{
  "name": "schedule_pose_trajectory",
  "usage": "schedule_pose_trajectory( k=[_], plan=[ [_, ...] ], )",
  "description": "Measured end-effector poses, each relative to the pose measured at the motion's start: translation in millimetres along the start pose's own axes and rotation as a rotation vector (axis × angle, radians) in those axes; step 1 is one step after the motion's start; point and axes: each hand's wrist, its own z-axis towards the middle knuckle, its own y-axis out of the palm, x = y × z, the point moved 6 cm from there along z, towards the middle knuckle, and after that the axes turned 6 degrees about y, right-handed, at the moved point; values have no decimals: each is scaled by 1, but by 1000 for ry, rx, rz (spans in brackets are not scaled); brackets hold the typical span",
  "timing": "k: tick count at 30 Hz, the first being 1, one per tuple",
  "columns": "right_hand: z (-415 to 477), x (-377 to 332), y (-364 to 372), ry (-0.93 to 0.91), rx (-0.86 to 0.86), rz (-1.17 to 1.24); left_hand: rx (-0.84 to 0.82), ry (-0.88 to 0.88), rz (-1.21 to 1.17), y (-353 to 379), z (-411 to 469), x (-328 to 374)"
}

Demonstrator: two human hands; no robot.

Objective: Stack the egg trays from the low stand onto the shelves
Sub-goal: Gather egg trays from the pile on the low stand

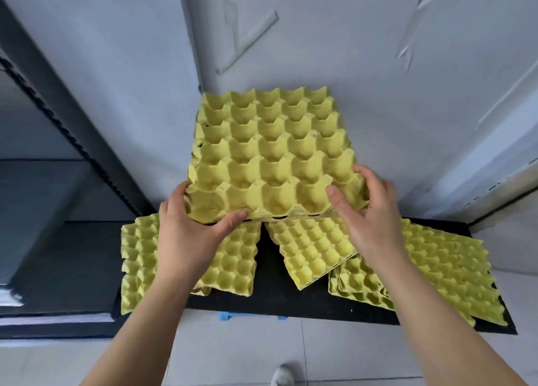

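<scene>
- Both hands held one egg tray (270, 152) lifted clear of the stand (262, 301), above its back edge and close to the wall.
- Left hand (186, 228) pinched the tray's near-left corner, thumb on top and fingers underneath.
- Right hand (366, 211) gripped the near-right corner, thumb pressed into a cup and fingers curled round the side edge.
- On the stand lay a left tray (233, 263) at the left end, a skewed middle tray (308, 251), and a loose right pile (442, 269) reaching toward the front-right corner.
- Shelves (58, 109) stood to the left, well apart from the held tray.
- Handling, my read: moulded pulp, so very light and fairly stiff, but it flexes across the span and tears at the rim. The near edge looked frayed.
- Best hold is probably two opposite corners with thumbs in the cups, no hard squeeze.
</scene>
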Motion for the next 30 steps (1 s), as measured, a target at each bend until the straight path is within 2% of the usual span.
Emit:
schedule_pose_trajectory(
  k=[7, 16, 23, 30],
  plan=[
    [-65, -113, -7, -100, 122, 160, 88, 167, -72, -129, -12, 24],
    [-128, -250, -16, -297, 221, 354, 292, 349, -88, -289, -28, 74],
    [-149, -358, -6, -525, 157, 437, 514, 402, -127, -391, -42, 92],
    [-174, -458, 28, -669, 85, 476, 676, 447, -110, -494, -38, 97]
  ],
)
